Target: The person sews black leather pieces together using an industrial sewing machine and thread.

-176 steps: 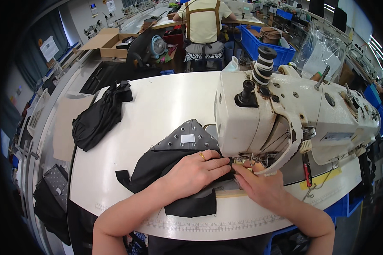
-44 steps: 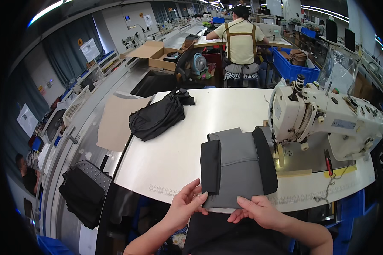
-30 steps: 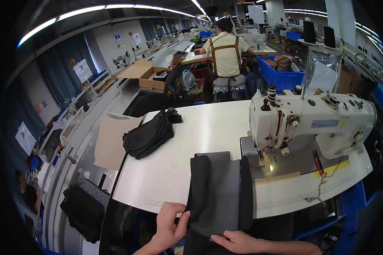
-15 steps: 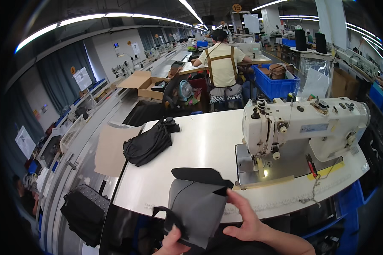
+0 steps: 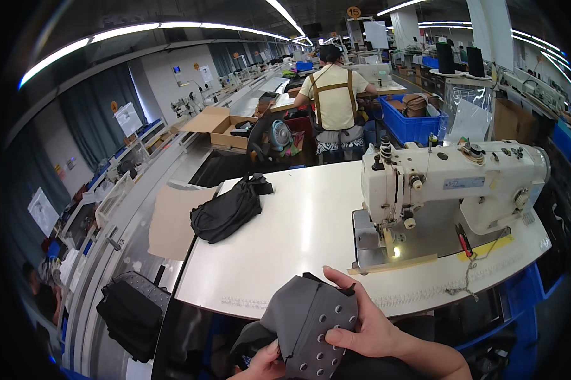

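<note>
Both my hands hold a dark grey fabric bag panel (image 5: 304,316) over the table's front edge; rows of round metal eyelets show on its right part. My right hand (image 5: 371,326) grips its right side, thumb pressed on the eyelet face and fingers behind. At the lower left, my left hand (image 5: 264,363) pinches the panel's edge with the thumb on top; its other fingers are mostly hidden. A crumpled black bag (image 5: 227,212) lies on the white sewing table (image 5: 298,221). The white sewing machine (image 5: 450,180) stands to the right, its lamp lit near the needle.
Red-handled thread snips (image 5: 464,240) and a chain (image 5: 470,275) lie by the machine. Left of the table are a brown card sheet (image 5: 174,221) and another black bag (image 5: 130,320). Ahead, a seated person (image 5: 333,95) works beside a blue crate (image 5: 418,126).
The panel has been turned and folded so its eyelet face now shows. My right hand has gone from an open reach beside it to gripping its side.
</note>
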The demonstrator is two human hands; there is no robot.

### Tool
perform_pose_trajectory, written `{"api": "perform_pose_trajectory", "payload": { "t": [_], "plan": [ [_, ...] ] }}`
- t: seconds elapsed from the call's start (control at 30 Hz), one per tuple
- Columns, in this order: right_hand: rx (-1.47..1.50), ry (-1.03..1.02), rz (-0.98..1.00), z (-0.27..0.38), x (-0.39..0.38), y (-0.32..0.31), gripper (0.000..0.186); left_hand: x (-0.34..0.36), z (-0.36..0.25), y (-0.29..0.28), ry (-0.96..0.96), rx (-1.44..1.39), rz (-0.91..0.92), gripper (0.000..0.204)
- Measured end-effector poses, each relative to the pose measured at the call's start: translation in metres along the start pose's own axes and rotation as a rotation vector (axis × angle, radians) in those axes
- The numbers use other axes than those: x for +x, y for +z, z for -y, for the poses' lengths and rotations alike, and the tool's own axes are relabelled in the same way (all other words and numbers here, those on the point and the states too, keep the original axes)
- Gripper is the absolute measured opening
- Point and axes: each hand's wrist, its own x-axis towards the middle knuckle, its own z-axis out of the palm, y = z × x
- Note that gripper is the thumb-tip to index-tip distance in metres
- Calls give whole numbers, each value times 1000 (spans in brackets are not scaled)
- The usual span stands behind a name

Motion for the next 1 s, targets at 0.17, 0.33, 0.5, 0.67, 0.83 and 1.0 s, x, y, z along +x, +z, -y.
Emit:
{"api": "perform_pose_trajectory", "payload": {
  "t": [0.17,0.33,0.5,0.67,0.83,1.0],
  "plan": [
    [58,133,-15,-1,-18,10,81,-2,6,12,-5,-42,-64,59],
    [-38,192,138,-24,-26,2,72,-16,13,30,0,-98,-186,65],
    [-37,224,66,-55,-38,1,62,-7,6,53,-160,-119,-447,65],
    [89,146,-195,-71,-49,20,49,-13,48,12,-291,-461,-343,58],
    [164,286,-335,-78,-44,5,26,-11,60,2,-291,-399,-338,60],
    [-456,127,-247,-54,-46,-27,24,-38,-23,-12,-480,488,128,45]
  ]
}}
